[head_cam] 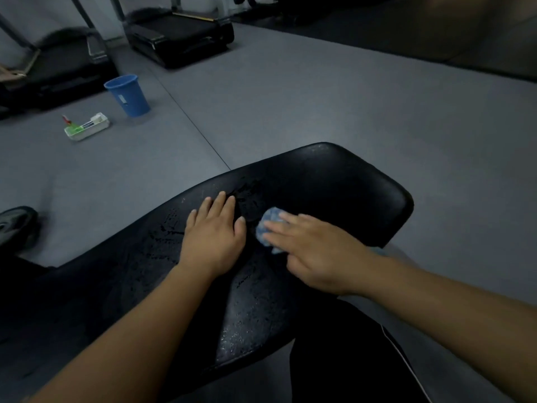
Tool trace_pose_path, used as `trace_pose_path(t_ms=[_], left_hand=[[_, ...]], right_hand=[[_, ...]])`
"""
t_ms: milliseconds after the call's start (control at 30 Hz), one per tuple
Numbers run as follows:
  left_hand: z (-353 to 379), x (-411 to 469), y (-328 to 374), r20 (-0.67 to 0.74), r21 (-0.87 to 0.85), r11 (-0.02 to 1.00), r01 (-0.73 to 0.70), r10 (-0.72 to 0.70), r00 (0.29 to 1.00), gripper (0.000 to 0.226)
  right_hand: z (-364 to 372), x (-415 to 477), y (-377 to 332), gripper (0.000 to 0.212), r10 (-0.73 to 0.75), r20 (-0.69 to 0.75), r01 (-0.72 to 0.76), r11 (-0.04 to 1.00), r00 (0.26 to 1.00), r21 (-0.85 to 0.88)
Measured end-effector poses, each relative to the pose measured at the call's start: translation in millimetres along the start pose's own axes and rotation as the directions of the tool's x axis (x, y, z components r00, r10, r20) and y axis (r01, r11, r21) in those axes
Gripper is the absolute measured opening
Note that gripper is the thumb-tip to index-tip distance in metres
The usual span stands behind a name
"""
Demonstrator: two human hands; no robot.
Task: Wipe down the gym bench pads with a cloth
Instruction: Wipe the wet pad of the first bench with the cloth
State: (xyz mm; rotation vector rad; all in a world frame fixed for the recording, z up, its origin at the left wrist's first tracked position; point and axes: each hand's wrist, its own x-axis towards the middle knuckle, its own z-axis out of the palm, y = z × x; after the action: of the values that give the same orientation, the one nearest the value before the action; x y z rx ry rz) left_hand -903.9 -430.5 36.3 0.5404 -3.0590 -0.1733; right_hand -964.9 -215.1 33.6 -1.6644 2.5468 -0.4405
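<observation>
The left hand [213,237] is lying flat on the pad [334,181], fingers straight and slightly spread, gripping nothing. It is judged to be steadying the bench. The right hand [313,254] is pressing the cloth [270,219] onto the pad just beside the left hand, fingers extended over it rather than curled round, which suits flat wiping pressure. The cloth, blue, bunched and soft-looking, is sitting near the pad's middle. The pad is black, smooth and round-cornered. Droplets are glistening across it, so wiping is judged unfinished. A blue plastic bucket [128,96] and a white tray [87,128] are standing on the grey floor [348,97], well apart from the pad.
</observation>
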Motion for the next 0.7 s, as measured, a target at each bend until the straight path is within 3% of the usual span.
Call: trace_pose_path(t_ms=[67, 200, 267, 333, 433, 467, 533, 633, 700], left_hand=[[2, -1, 2, -0.013, -0.021, 1.000, 0.004, -0.004, 1.000, 0.058], [3, -4, 2, -0.055, -0.035, 0.998, 0.050, -0.052, 0.997, 0.058], [4, -4, 2, -0.043, -0.032, 0.996, 0.086, -0.087, 0.995, 0.060], [5, -3, 0, -0.033, -0.020, 0.995, 0.096, -0.096, 0.995, 0.061], [6, -1, -1, -0.030, -0.014, 0.996, 0.091, -0.092, 0.995, 0.061], [7, -1, -1, -0.036, -0.015, 0.995, 0.095, -0.096, 0.995, 0.060], [7, -1, 0, -0.044, -0.024, 0.994, 0.105, -0.106, 0.993, 0.060], [7, 0, 2, -0.048, -0.033, 0.994, 0.105, -0.106, 0.993, 0.060], [6, 1, 1, -0.056, -0.035, 0.993, 0.109, -0.110, 0.992, 0.060]], right_hand=[[-11, -2, 18, 0.070, 0.038, 0.026, -0.037, 0.999, 0.999, -0.026], [-21, 79, 82, 0.057, 0.351, -0.054, -0.355, 0.928, 0.935, -0.114], [-13, 121, 77, 0.053, 0.398, -0.106, -0.407, 0.909, 0.911, -0.084], [-3, 132, 53, 0.052, 0.295, -0.102, -0.305, 0.948, 0.950, -0.088], [0, 89, 17, 0.066, 0.006, 0.003, -0.006, 0.999, 1.000, -0.037], [-3, 77, 22, 0.068, -0.011, 0.016, 0.012, 1.000, 1.000, -0.023], [-12, 82, 54, 0.063, 0.109, -0.007, -0.109, 0.992, 0.994, -0.070], [-16, 134, 91, 0.050, 0.358, -0.085, -0.366, 0.925, 0.930, -0.106], [-11, 160, 75, 0.049, 0.375, -0.114, -0.386, 0.917, 0.920, -0.104]])
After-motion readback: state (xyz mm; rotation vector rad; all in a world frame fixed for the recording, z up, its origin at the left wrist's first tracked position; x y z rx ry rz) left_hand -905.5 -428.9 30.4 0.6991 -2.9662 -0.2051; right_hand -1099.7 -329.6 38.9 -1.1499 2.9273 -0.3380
